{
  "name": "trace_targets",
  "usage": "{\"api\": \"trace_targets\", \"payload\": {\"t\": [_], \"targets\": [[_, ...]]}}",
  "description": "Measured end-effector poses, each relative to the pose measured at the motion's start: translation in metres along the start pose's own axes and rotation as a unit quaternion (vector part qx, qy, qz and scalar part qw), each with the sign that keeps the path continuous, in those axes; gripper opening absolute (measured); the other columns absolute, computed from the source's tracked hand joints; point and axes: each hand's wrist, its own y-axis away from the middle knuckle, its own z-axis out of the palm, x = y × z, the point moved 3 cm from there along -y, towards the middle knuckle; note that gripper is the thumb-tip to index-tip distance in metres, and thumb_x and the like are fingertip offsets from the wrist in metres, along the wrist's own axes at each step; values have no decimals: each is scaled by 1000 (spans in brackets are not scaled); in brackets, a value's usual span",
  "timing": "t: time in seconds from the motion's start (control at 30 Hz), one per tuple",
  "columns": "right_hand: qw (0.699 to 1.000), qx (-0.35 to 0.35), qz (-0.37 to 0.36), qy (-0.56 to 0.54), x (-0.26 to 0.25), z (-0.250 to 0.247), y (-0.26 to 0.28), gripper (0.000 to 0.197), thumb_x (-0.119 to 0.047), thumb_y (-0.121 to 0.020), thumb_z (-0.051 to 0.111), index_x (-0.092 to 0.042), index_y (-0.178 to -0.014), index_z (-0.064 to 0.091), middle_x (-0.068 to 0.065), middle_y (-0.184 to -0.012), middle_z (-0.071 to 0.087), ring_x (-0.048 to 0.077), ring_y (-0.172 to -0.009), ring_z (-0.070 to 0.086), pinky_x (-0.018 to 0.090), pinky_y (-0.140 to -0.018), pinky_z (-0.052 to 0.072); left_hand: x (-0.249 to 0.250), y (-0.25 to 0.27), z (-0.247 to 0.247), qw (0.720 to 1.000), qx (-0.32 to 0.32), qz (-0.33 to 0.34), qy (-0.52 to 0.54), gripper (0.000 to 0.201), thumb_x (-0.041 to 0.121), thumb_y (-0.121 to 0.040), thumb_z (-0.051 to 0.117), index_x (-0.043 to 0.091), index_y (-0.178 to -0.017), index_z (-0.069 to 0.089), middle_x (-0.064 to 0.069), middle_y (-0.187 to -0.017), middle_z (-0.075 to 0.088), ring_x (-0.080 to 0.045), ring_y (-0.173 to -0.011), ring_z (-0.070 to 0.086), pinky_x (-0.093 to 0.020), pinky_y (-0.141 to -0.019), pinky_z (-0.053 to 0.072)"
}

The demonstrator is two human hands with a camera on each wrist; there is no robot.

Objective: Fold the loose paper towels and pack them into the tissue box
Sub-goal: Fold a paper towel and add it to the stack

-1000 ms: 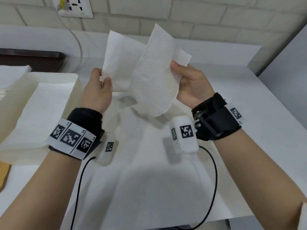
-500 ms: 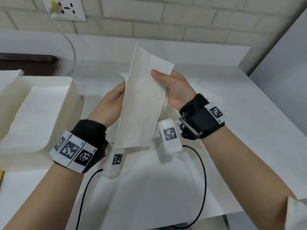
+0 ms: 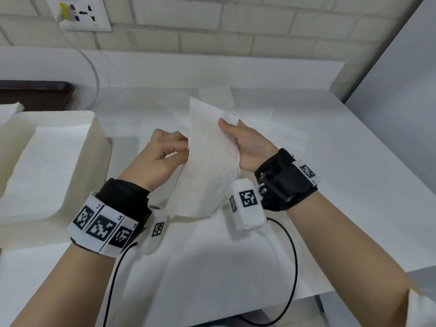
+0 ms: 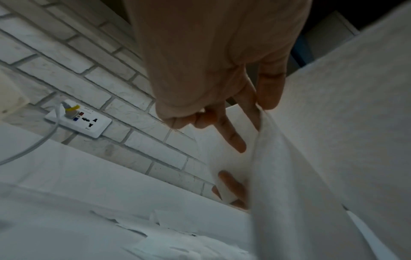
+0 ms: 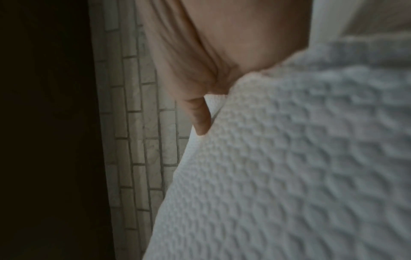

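Observation:
A white embossed paper towel (image 3: pixel 207 161), folded lengthwise into a narrow strip, hangs upright between both hands above the table. My left hand (image 3: pixel 169 149) pinches its left edge (image 4: pixel 262 123) between thumb and forefinger. My right hand (image 3: pixel 238 140) grips its upper right edge, thumb on the front face, fingers behind. The towel (image 5: pixel 289 167) fills the right wrist view. The cream tissue box (image 3: pixel 94 147) stands open at the left with flat towels inside. More loose towels (image 3: pixel 219 97) lie on the table behind the hands.
A white sheet covers the table (image 3: pixel 354 185). A dark tray (image 3: pixel 35 95) sits at the far left by the brick wall, under a socket (image 3: pixel 82 15) with a plugged white cable. A grey panel (image 3: pixel 401 90) rises at the right. Black cables trail from both wrists.
The towel went from open and spread wide to folded in half lengthwise. Both hands came closer together and lower, and my left hand shifted to pinch the folded edge.

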Motion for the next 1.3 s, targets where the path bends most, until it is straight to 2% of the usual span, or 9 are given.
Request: {"api": "trace_targets", "payload": {"t": [0.07, 0.17, 0.3, 0.47, 0.67, 0.77, 0.97, 1.13, 1.3], "targets": [[1000, -10, 15, -3, 3, -1, 4, 18, -13, -95, 48, -13, -112, 54, 6, -108, 63, 17, -95, 62, 26, -80, 53, 0, 3, 1, 1000, 0, -2, 21, 38, 51, -65, 44, 29, -72, 74, 14, -76, 58, 4, -89, 41, -10, -86, 27], [1000, -21, -1, 8, 5, 0, 5, 34, -9, -95, 48, -5, -128, 48, 10, -117, 61, 21, -104, 60, 29, -87, 52, -1, 4, 1, 998, 1, -22, 57, 25, 39, -66, 52, 31, -74, 75, 8, -91, 68, -10, -99, 58, -25, -95, 40], [990, 28, -118, 77, 1, 3, 9, 27, -3, -92, 52, -3, -118, 53, 12, -110, 63, 20, -94, 62, 30, -85, 52, -2, 2, 2, 984, 51, -98, 141, 30, 9, -84, 47, 23, -74, 71, 9, -74, 69, -6, -75, 62, -28, -77, 45], [936, 102, -255, 221, -5, 16, 16, 18, -6, -87, 59, 3, -102, 56, 17, -98, 63, 23, -89, 58, 44, -90, 49, 5, 0, 10, 977, 114, -99, 154, 25, 39, -94, 47, 26, -115, 51, 9, -116, 60, -6, -108, 57, -26, -95, 44], [898, 122, -315, 283, -31, 9, 18, 23, -6, -88, 58, -23, -87, 43, -2, -96, 49, 14, -74, 55, 23, -72, 50, 1, -15, 4, 968, 198, -93, 123, 29, 11, -89, 59, 13, -118, 51, -5, -117, 62, -22, -106, 61, -39, -92, 50], [833, 154, -244, 473, -45, -22, 14, 20, -14, -86, 61, -18, -93, 43, 1, -101, 46, 15, -80, 51, 21, -72, 43, -8, -19, -4, 961, 219, -115, 124, 28, 11, -92, 53, 15, -120, 50, -3, -118, 61, -22, -108, 60, -44, -97, 47], [574, 28, 115, 810, 0, -72, 15, 61, -35, -73, 73, -18, -123, 40, 4, -119, 38, 27, -102, 48, 34, -78, 43, -17, -24, -14, 955, 232, -139, 125, 29, 7, -94, 43, 15, -122, 48, -3, -116, 60, -23, -108, 59, -41, -96, 47], [562, 25, 59, 824, 9, -81, 10, 49, -15, -81, 62, -15, -123, 37, 9, -122, 37, 28, -101, 45, 32, -73, 40, -16, -30, -16, 955, 227, -141, 131, 28, 5, -93, 42, 18, -116, 51, 2, -106, 62, -22, -103, 60, -35, -89, 48], [572, 52, 41, 818, 8, -83, 4, 45, -50, -88, 49, -23, -122, 40, 6, -124, 36, 30, -115, 36, 40, -85, 36, -14, -36, -11, 958, 210, -139, 137, 33, 4, -93, 42, 16, -122, 50, 1, -107, 62, -18, -99, 60, -30, -85, 48]]}}
